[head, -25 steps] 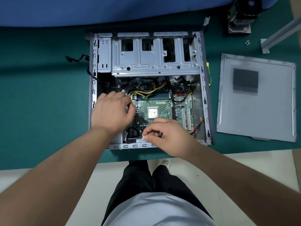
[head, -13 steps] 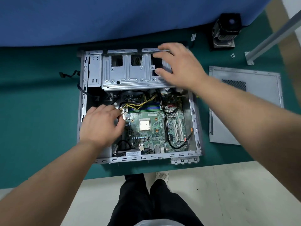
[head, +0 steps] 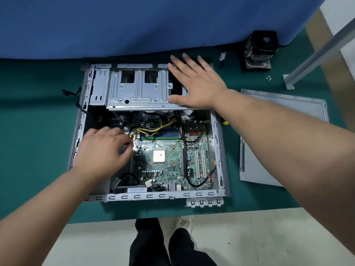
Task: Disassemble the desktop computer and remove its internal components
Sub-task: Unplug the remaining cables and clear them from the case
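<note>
Opened computer case [head: 219,150] lies near the green table's [head: 38,150] front edge.
Right hand [head: 194,83] rests flat, fingers spread, on the far drive cage [head: 138,89]; left hand [head: 103,150] pinches the yellow cables [head: 153,129] at the motherboard's [head: 169,164] left edge.

Case [head: 96,197], panel [head: 299,112] on table [head: 34,150]

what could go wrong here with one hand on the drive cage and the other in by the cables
The left hand works blind beside the yellow cables; a hard tug could strain their connector on the motherboard. The right hand lies flat on the drive cage; if the cage shifts, it could pinch the wiring beneath.
</note>
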A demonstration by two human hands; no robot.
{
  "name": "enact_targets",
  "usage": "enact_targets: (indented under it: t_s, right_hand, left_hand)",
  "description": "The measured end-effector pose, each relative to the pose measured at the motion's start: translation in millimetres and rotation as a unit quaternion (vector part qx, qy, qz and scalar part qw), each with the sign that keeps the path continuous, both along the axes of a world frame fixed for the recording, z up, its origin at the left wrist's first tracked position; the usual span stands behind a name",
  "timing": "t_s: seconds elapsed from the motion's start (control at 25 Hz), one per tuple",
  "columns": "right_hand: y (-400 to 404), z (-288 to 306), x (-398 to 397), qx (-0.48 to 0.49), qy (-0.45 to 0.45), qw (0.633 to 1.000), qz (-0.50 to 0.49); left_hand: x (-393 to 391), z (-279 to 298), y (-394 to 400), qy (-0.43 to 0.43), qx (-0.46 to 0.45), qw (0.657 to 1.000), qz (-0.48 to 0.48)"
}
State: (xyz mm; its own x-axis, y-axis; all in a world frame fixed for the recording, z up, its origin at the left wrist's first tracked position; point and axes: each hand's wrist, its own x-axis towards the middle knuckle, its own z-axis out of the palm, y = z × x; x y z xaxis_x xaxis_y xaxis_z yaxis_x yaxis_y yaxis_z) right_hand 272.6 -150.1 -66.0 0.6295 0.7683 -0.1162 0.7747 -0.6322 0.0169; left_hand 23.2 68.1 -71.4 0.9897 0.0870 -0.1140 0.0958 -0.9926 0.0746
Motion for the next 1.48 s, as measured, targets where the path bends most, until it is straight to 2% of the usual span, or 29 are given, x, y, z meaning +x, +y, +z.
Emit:
enact_targets:
  t_s: [0.12, 0.2, 0.32, 0.36, 0.44, 0.52, 0.64, 0.72, 1.2, 1.48]
  right_hand:
    - [1.7, -1.3, 1.3, 0.011, 0.007, 1.000, 0.001]
    - [2.2, -2.5, 2.4, 0.015, 0.002, 1.000, 0.000]
    - [0.3, -3.0, 3.9, 0.020, -0.006, 1.000, 0.002]
    - [0.6, -4.2, 5.0, 0.021, -0.008, 1.000, 0.001]
    - [1.4, -5.9, 6.2, 0.025, -0.007, 1.000, 0.003]
    - [1.4, -6.6, 6.8, 0.029, -0.006, 1.000, 0.003]
    - [1.4, -5.8, 7.5, 0.031, -0.006, 0.999, 0.000]
    - [2.2, -5.5, 7.1, 0.033, -0.007, 0.999, -0.001]
    - [2.4, -6.0, 6.0, 0.044, -0.007, 0.999, -0.003]
    - [1.6, -6.6, 5.8, 0.054, 0.000, 0.999, -0.006]
  left_hand:
    - [14.3, 5.5, -34.7, 0.032, -0.032, 0.998, -0.046]
    - [35.7, -2.7, -68.6, 0.078, -0.087, 0.985, -0.124]
    - [77.8, -20.6, -107.6, 0.140, -0.187, 0.963, -0.134]
    - [91.7, -29.8, -116.1, 0.132, -0.176, 0.966, -0.136]
    - [113.2, -44.9, -126.7, 0.100, -0.100, 0.980, -0.142]
    - [131.0, -57.5, -132.6, 0.098, -0.092, 0.983, -0.125]
    - [149.2, -73.0, -138.6, 0.138, -0.189, 0.970, -0.067]
    - [150.9, -79.5, -143.0, 0.144, -0.217, 0.965, -0.035]
    - [140.1, -86.1, -158.6, 0.064, -0.214, 0.974, 0.043]
    - [136.8, -84.6, -154.2, 0.087, -0.241, 0.966, 0.037]
